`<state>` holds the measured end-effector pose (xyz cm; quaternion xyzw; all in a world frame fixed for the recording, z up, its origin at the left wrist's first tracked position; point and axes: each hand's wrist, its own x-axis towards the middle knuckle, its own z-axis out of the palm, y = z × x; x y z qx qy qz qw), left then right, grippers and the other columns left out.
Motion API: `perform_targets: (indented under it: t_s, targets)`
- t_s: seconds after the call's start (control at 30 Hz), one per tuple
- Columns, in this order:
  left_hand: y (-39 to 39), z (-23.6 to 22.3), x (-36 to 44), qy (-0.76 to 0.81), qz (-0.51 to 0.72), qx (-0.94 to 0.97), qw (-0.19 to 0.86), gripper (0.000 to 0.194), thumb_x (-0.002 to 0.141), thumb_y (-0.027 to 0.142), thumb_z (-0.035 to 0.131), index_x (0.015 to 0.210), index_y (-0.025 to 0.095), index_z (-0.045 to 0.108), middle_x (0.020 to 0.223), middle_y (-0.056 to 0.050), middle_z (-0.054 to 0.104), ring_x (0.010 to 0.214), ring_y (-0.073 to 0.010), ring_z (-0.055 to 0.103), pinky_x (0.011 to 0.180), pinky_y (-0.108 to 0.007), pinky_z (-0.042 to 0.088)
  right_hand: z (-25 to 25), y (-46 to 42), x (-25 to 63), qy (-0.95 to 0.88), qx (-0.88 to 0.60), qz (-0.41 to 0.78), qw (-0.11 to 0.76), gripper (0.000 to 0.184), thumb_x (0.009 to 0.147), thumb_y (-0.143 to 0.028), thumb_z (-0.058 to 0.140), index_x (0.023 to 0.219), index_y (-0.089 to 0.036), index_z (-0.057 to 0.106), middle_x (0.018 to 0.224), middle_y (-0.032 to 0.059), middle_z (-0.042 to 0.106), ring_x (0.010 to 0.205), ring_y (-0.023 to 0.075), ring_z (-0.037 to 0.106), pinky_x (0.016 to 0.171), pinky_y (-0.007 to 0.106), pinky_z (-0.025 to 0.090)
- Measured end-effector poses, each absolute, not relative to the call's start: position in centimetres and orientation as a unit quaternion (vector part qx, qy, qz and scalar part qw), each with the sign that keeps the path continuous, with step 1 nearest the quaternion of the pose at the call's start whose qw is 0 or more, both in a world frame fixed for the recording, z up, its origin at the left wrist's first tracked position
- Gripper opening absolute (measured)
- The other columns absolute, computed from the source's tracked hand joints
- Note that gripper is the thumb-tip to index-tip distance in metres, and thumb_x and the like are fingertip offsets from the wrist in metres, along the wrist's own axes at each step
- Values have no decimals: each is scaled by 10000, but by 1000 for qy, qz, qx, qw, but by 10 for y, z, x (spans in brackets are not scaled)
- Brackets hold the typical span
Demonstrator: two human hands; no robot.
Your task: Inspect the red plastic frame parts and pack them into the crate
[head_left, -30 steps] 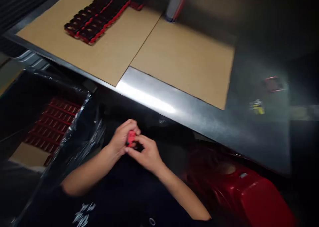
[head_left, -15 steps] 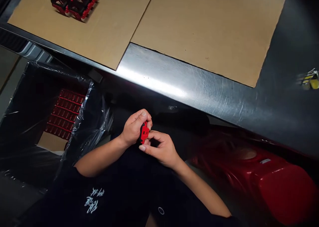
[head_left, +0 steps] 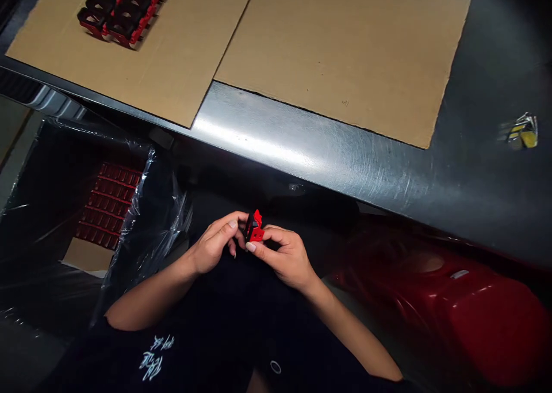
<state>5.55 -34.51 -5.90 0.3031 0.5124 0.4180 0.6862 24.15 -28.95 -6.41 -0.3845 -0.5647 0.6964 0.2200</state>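
A small red and black plastic part (head_left: pixel 257 233) is held up in front of my body, tilted. My right hand (head_left: pixel 287 256) pinches its lower right side between thumb and fingers. On the other side is my left hand (head_left: pixel 215 244), its thumb lifted off and its fingers apart. The left index fingertip reaches the part's dark edge, and the tips of the other left fingers lie beside it, partly hidden. Several similar red and black parts (head_left: pixel 123 22) stand in rows on the cardboard sheet (head_left: pixel 142 76) at the upper left.
A plastic-lined bin (head_left: pixel 30 180) at the left holds rows of dark red parts (head_left: pixel 107 200) and a cardboard piece (head_left: pixel 88 256). The metal table (head_left: pixel 267 134) runs across, with a second cardboard sheet (head_left: pixel 345 59). Yellow and metal items (head_left: pixel 524 133) lie right; below is a red stool-like object (head_left: pixel 483 318).
My left hand has loosened from around the part and drawn back to the left. The part has turned, showing more of its red upper end. My right hand keeps its pinch.
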Motion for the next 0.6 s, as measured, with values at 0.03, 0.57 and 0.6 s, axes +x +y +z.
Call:
perform_targets:
  t_s: [0.03, 0.57, 0.6]
  targets:
    - [-347, -55, 55, 515, 395, 324, 688, 578, 970, 619, 442, 1226, 135, 623, 897, -81, 644, 758, -173, 597, 578, -256, 496, -65, -289, 242, -565, -379, 698, 221, 171, 841, -372, 793, 780, -213, 774, 724, 18, 652, 664, 158, 592, 631, 287, 476]
    - [-354, -47, 64, 578, 320, 396, 637, 557, 981, 563, 523, 1422, 222, 503, 718, 46, 534, 613, -114, 603, 644, -260, 514, -62, -290, 241, -343, -319, 858, 211, 192, 788, -324, 850, 767, -192, 712, 708, -16, 698, 607, 119, 593, 609, 248, 489]
    - [-355, -47, 64, 583, 315, 402, 632, 560, 981, 558, 525, 1431, 225, 496, 729, 43, 546, 617, -116, 605, 642, -262, 512, -64, -291, 241, -337, -325, 859, 208, 203, 773, -324, 861, 773, -188, 710, 701, -18, 691, 599, 114, 585, 589, 238, 471]
